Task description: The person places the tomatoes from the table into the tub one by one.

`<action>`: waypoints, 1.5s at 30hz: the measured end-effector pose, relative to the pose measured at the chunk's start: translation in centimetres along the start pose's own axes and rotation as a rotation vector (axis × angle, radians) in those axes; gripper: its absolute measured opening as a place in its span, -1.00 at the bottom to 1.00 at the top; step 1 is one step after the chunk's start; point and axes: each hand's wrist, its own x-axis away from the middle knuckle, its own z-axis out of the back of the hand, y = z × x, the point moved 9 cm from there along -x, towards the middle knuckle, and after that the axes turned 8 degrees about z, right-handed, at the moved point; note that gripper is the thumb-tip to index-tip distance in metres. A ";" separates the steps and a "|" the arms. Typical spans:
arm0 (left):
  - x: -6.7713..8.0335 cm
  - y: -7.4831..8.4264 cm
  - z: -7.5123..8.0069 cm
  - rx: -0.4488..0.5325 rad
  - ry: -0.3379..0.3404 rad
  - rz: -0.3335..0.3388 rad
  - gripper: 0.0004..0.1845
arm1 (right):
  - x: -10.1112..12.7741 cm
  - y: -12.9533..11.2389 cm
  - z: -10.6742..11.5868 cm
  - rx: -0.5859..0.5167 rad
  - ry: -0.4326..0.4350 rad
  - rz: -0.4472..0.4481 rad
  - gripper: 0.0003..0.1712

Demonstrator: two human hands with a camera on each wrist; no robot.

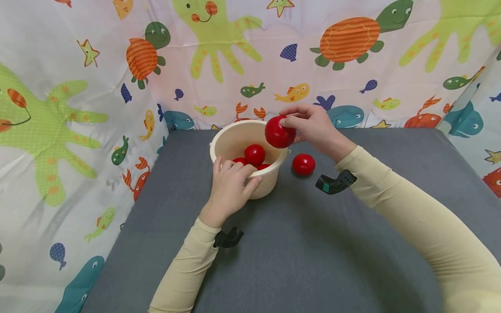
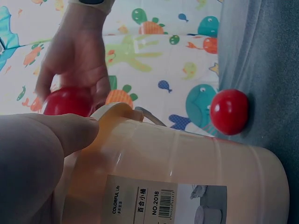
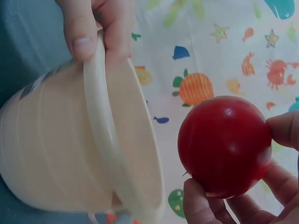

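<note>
Care is advised at this step: the glossy red round tomato [image 1: 279, 132] is best kept pinched evenly and held over the opening, judged from its position just above the far rim of the cream plastic bucket [image 1: 270, 180]. The tomato is pinched by the curled fingers [image 3: 282, 128] of the right hand [image 1: 313, 126]. The bucket rim is gripped by the left hand [image 1: 231, 187], thumb outside, fingers curled over the near rim. Smooth shiny skin with highlights is shown on the tomato. Several red tomatoes [image 1: 254, 154] are seen inside the bucket; one loose red tomato [image 1: 303, 164] is left on the grey tabletop [image 1: 313, 243] just beside it.
</note>
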 end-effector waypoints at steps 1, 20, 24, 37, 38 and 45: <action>0.0 0.0 0.0 0.000 -0.002 0.002 -0.76 | -0.2 -0.1 -0.4 0.002 -0.005 0.002 -0.54; -0.1 -0.1 -0.2 0.013 -0.021 0.009 -0.70 | -1.4 0.1 -5.7 0.017 -0.083 0.014 -0.58; 0.0 -0.1 -0.2 0.008 -0.018 0.004 -0.71 | -1.6 0.5 -6.2 0.047 -0.089 0.010 -0.57; 0.0 0.0 -0.1 -0.021 -0.016 0.004 -0.73 | -2.1 1.7 -7.4 0.180 -0.118 0.013 -0.57; 0.0 0.0 -0.1 -0.021 -0.016 0.003 -0.73 | -2.1 1.7 -7.5 0.190 -0.118 0.013 -0.57; 0.0 0.0 -0.1 -0.015 -0.007 -0.001 -0.74 | -2.1 1.6 -8.0 0.253 -0.122 0.035 -0.59</action>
